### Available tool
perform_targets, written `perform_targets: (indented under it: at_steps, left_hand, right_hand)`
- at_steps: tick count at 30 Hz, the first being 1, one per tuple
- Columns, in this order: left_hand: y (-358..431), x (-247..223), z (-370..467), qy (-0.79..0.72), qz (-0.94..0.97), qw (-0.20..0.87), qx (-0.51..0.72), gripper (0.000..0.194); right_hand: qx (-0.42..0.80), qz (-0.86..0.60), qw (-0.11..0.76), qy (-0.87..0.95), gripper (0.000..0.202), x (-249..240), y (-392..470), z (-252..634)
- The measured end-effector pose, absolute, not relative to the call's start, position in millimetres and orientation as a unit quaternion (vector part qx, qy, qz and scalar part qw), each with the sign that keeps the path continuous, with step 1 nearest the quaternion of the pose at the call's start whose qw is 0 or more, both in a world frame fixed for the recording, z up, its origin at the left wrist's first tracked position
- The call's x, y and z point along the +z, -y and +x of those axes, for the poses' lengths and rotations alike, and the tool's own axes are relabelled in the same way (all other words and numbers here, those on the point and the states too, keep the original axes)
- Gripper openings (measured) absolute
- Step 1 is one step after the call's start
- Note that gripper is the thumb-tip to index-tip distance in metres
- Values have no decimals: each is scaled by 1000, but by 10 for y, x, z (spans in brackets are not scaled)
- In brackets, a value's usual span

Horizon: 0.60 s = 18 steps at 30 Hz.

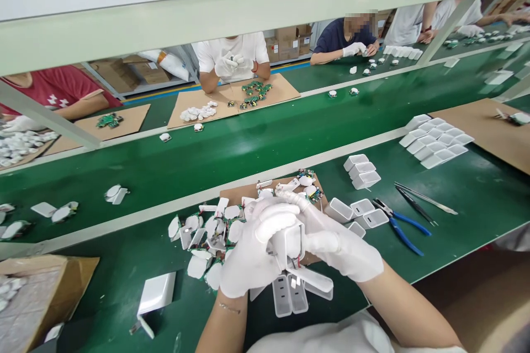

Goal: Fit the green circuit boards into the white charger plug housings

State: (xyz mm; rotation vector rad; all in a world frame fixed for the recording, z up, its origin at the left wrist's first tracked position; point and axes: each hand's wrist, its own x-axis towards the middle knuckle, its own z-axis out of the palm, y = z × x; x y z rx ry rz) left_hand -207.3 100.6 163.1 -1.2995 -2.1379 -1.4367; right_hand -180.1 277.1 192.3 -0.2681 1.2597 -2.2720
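Observation:
Both my hands wear white gloves and meet in front of me around a white plastic housing (285, 247). My left hand (256, 245) wraps its fingers over the top and left side of it. From the right, my right hand (339, 240) presses its fingers and thumb against the same housing. A bit of red wire shows at the housing's lower edge; its inside is mostly hidden. Just below lie several open white housings (282, 295). Beyond and left of my hands is a pile of small circuit boards with white pads (213, 226).
Blue-handled pliers (403, 226) and tweezers (426, 198) lie on the right. White housings (434, 140) stand in rows farther back. A white box-shaped piece (157, 293) and a cardboard box (45, 298) are on the left. Across the green belt (248, 138), several people handle parts.

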Motion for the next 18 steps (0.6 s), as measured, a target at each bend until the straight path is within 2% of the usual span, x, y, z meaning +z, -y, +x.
perform_targets:
  at_steps: [3,8,11,18]
  left_hand:
    - [-1028,1634,-2075,739,-441,135,-491,49]
    - [-1070,1663,-2073,752,-452,175,-447,44]
    - [-1085,1677,-2068,763,-458,199,-410,43]
    - [-1078,1628,-2081,736,-439,119,-502,50]
  right_hand:
    - [-806,-93,201,-549,68,1886,-2780,-1760]
    - [-872,-41,238,-425,77,1861,-2698,-1726]
    - [-900,22,196,-388,74,1882,-2611,-1713]
    - [-916,-25,222,-332,78,1895,-2651,-1721]
